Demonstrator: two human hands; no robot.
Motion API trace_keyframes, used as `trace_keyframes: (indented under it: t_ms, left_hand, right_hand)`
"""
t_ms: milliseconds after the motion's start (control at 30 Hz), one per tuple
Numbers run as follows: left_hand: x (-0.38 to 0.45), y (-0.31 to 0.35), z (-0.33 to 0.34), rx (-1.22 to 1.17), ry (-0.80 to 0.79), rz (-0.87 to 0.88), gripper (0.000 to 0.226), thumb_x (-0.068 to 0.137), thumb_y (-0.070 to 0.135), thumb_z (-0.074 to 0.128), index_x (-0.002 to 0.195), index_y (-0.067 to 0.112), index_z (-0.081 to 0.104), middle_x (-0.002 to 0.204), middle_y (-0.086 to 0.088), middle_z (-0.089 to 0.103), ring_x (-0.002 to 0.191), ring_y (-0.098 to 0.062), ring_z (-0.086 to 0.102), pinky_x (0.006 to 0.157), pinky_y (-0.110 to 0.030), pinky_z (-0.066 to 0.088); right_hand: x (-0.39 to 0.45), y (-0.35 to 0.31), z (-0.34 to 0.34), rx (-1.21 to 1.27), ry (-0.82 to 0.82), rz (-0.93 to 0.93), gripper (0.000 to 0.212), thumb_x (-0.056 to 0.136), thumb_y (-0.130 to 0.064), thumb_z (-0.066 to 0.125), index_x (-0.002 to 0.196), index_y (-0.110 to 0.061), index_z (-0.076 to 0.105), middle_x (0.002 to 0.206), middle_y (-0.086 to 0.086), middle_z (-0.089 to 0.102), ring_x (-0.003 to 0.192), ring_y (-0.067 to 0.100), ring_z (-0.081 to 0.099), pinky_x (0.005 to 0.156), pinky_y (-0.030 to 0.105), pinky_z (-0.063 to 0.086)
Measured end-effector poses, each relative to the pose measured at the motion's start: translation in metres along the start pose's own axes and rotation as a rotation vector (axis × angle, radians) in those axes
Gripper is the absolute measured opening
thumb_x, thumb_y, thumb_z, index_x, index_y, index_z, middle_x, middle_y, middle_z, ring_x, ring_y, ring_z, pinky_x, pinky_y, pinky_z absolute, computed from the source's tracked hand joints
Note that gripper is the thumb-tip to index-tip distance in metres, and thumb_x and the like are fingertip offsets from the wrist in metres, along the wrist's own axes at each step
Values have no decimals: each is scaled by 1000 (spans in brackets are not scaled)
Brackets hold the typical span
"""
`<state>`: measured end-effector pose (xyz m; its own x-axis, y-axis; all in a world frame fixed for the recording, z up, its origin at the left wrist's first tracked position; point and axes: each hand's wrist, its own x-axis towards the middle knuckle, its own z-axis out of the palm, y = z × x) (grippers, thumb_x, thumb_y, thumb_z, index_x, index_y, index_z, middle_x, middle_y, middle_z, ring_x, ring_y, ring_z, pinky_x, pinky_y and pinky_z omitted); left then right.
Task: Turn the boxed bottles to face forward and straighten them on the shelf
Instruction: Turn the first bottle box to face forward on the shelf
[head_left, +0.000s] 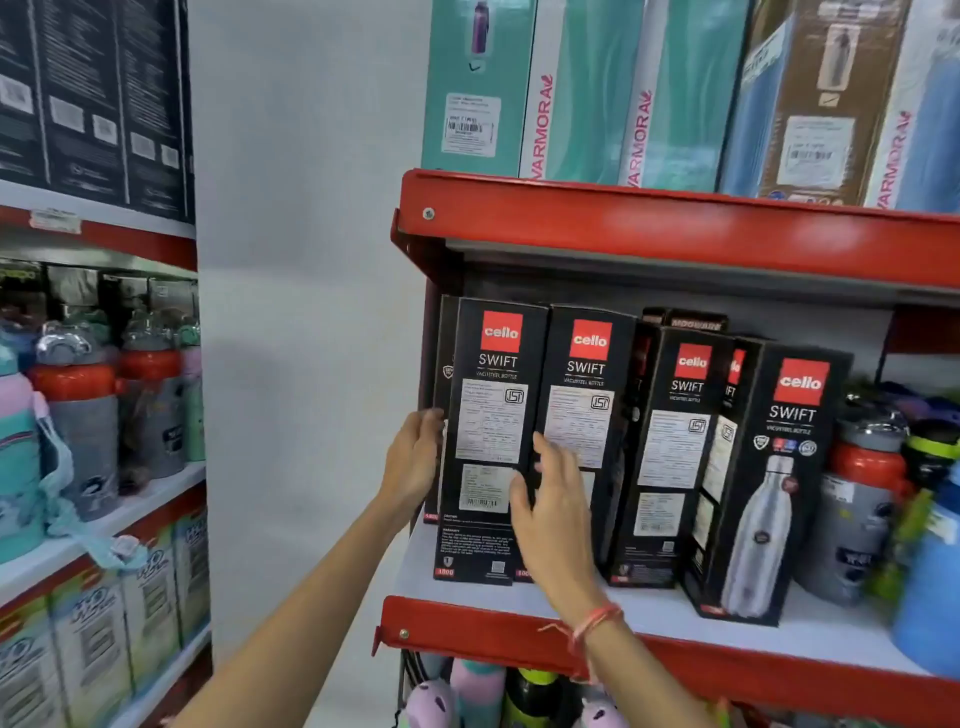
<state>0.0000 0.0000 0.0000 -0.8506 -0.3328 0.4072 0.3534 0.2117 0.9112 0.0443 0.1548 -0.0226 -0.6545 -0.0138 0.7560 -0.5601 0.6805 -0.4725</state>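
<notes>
Roughly centre-frame: red shelf (675, 236) with a white deck, the landmark for what follows. Above it, tall teal and brown cartons (587, 88). Across the gap to its left, a second rack of loose bottles (78, 415).

On the shelf deck, a row of black boxed bottles (670, 457). Most show the label-and-barcode side outward; only the rightmost box (774, 483), at the shelf's middle, shows the bottle picture, and it stands skewed with one corner forward. The two boxes between lean and overlap.

Leftmost front box (491, 436), at the shelf's left end, is the one in hand. Left hand (415, 462) wraps its outer left edge, fingers hidden behind it (grip looks firm, cannot confirm). Right hand (550, 509) is open, fingers spread, flat against the seam between that box and its neighbour (587, 415); not closed on anything.

Judged step: early, starting to turn the first box. Next move calls for drawing it clear of the neighbour, rotating to the picture face, resetting square.

In the way: neighbour touching on the right, another box close behind, shelf upright hard on the left. Grey and red loose bottles (857, 499) crowd the row's right end.
</notes>
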Motion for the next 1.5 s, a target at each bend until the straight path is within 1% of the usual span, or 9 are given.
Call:
trace_keyframes:
  t_ms: [133,233,367,533,700,1033,1200,1300,1500]
  left_hand:
    - [11,-4,5,-41,-105,-116,31,102,34,34,126,21,49,128,-9,62,110,-21,59,90,-33,47]
    - [16,-3,7,-69,-215,-165,45,101,41,26,138,20,42,135,-8,57,123,-24,54,106,-42,42]
    - [12,4,2,-149,-271,-142,47,100,50,28,133,25,50,131,-4,62,120,-20,58,103,-44,46]
    - [-6,16,-17,-199,-300,-82,54,98,48,36,146,25,35,142,-2,53,130,-19,51,102,-45,46]
    - [-29,43,-38,-212,-289,16,53,97,46,41,146,27,35,140,0,54,124,-12,54,83,-30,54]
    - [-62,55,-72,-147,-313,70,66,77,44,66,135,42,36,119,-1,68,104,-18,69,85,-38,59]
    - [-59,57,-71,-96,-296,144,75,82,20,72,137,47,29,119,-1,70,106,-22,69,81,-38,61]
    - [-54,56,-62,-33,-230,195,80,85,16,70,147,38,23,132,-3,60,113,-22,64,85,-39,60]
    - [-34,43,-43,65,-172,208,83,86,10,68,149,36,20,133,-3,60,118,-20,61,93,-45,56]
  right_hand:
    - [-4,-8,12,-1,9,75,54,97,-28,49,145,-12,31,140,3,36,126,15,42,101,24,39]
    - [1,-12,18,61,15,175,64,93,-27,56,147,-11,27,140,5,34,129,19,37,106,30,36]
    - [2,-20,24,88,15,243,88,79,-38,73,147,-10,24,140,5,28,131,19,27,101,22,30]
    - [0,-38,20,105,65,238,114,61,-50,82,146,-7,19,146,7,25,134,23,30,107,38,38]
    - [0,-61,-4,82,136,146,111,61,-53,80,145,-11,21,145,4,30,129,20,40,97,31,44]
    - [5,-66,-56,269,-75,112,101,54,-50,84,140,-23,38,124,-17,44,115,5,44,91,10,33]
    - [40,-53,-59,419,-375,119,92,55,-53,84,135,-37,42,130,-14,53,122,9,48,102,35,44]
    - [56,-47,-51,454,-482,88,76,65,-48,81,128,-54,40,112,-34,60,109,-10,54,88,15,47]
    - [68,-28,-18,360,-418,73,72,81,-30,73,142,-31,34,99,-28,55,95,-9,56,65,-4,38]
